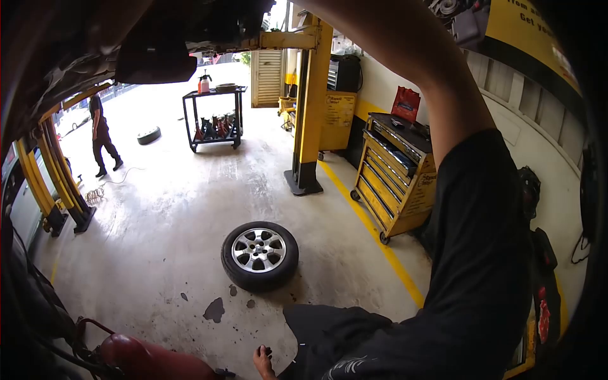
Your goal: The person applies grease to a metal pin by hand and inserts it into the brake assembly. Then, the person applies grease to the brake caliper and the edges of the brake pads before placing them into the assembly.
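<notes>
My right arm is raised and leaves the view at the top, so my right hand is out of sight near the raised car's underside [158, 57]. Low in the view, my left hand [263, 363] is beside my dark clothing, its fingers curled at a small dark thing that I cannot make out. A wheel with a silver rim [259, 251] lies flat on the floor in front of me, beyond that hand.
A red tank [155, 362] stands at the lower left. Yellow lift posts [310, 107] rise on both sides. At the right is a yellow tool cabinet [386, 180]. Farther back are a black cart [215, 94], another tyre [149, 135] and a walking person [101, 136].
</notes>
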A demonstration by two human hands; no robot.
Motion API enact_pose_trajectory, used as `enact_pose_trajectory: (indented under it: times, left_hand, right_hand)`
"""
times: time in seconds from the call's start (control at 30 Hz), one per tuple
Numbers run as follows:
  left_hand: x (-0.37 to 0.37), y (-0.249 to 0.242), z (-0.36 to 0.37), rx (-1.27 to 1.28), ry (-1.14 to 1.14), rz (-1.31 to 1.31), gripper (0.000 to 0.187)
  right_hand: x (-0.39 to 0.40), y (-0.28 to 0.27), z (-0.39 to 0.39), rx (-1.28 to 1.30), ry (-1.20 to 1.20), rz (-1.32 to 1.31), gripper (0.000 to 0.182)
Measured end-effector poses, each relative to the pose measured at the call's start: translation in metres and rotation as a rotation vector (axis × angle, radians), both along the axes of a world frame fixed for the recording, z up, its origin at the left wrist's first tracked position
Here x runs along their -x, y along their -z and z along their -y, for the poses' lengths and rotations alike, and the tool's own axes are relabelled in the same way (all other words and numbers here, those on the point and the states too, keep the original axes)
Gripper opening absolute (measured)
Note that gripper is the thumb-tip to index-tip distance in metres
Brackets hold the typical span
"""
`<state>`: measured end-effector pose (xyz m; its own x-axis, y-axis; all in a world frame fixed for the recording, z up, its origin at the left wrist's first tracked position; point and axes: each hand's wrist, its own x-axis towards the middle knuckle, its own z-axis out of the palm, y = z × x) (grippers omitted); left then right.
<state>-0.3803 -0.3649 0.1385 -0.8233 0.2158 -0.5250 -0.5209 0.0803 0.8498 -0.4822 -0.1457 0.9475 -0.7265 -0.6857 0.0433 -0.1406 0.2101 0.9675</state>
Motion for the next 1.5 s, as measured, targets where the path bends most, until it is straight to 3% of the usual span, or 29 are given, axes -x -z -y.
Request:
enact_pose_trajectory:
  times: [0.17,0.33,0.4,0.43,0.5,0.7,0.87,1.0,1.13,1.2,1.23,1.3,1.33,1.37,1.43,1.5]
  left_hand:
    - [0.038,-0.034,-0.024,0.002,-0.071,-0.066,0.034]
    - [0.052,-0.049,-0.049,0.056,-0.163,-0.044,0.031]
    - [0.048,-0.056,-0.048,0.036,-0.195,-0.03,0.031]
    - [0.042,-0.06,-0.048,0.047,-0.175,-0.025,0.031]
    - [0.033,-0.069,-0.043,0.037,-0.135,0.022,0.035]
    - [0.019,-0.07,-0.034,0.016,-0.204,0.154,0.036]
    - [0.023,-0.039,-0.021,-0.073,-0.212,-0.058,0.03]
    - [0.02,-0.063,-0.01,0.001,-0.283,0.042,0.03]
    - [0.017,-0.052,-0.001,-0.015,-0.338,0.032,0.03]
    - [0.012,-0.053,0.003,-0.032,-0.357,0.03,0.03]
    - [0.011,-0.063,0.005,0.002,-0.331,0.044,0.031]
    - [0.007,-0.066,0.01,0.036,-0.315,0.064,0.033]
    - [0.005,-0.063,0.013,0.032,-0.317,0.076,0.034]
    - [0.003,-0.06,0.013,0.027,-0.316,0.087,0.034]
    - [0.002,-0.056,0.012,0.017,-0.357,0.071,0.032]
    - [0.002,-0.053,0.013,0.01,-0.401,0.056,0.03]
  right_hand:
    - [0.012,-0.001,-0.021,-0.261,0.026,0.003,0.044]
    - [0.058,-0.016,0.092,-0.63,-0.25,-0.024,0.043]
    - [-0.004,0.005,0.088,0.406,0.162,0.206,0.04]
    - [-0.016,0.002,0.091,0.379,0.149,0.216,0.04]
    - [-0.03,-0.002,0.096,0.557,0.247,0.499,0.039]
    - [0.009,-0.017,0.05,0.676,0.144,0.36,0.041]
    - [0.041,0.013,0.024,0.844,0.013,0.223,0.045]
    - [0.046,0.027,0.038,0.857,-0.038,0.244,0.04]
    - [0.017,0.049,0.067,0.856,0.124,0.133,0.041]
    - [0.016,0.066,0.061,0.616,-0.292,0.011,0.046]
    - [0.021,0.068,0.054,0.62,-0.299,0.016,0.046]
    - [0.034,0.068,0.034,0.33,-0.525,0.004,0.05]
    - [0.037,0.068,0.029,0.511,-0.477,0.107,0.041]
    - [0.036,0.065,0.032,0.514,-0.481,0.112,0.041]
    - [0.03,0.056,0.037,0.661,-0.009,-0.037,0.033]
    - [0.035,0.06,0.036,0.69,-0.153,-0.025,0.028]
